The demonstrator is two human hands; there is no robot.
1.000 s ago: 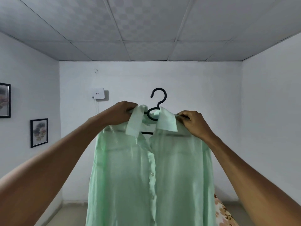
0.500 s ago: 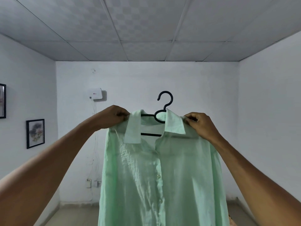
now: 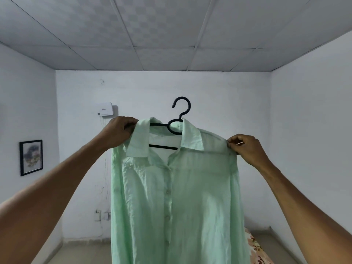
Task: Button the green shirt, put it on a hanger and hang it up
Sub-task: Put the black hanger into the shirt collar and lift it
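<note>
Green shirt [image 3: 177,202] hangs buttoned on black hanger [image 3: 176,128], held up mid-air facing the far wall. Left hand [image 3: 119,133] fingers curled, gripping the shoulder beside the collar. Right hand [image 3: 245,149] pinches the other shoulder end between thumb and fingers. Hook free, upright.

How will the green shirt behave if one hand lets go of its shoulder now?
The green shirt looks thin and floppy: it hangs in soft wrinkles. It is probably light, since the right hand holds its shoulder by a mere pinch. If the left hand lets go, that shoulder may slip off the black hanger.
</note>
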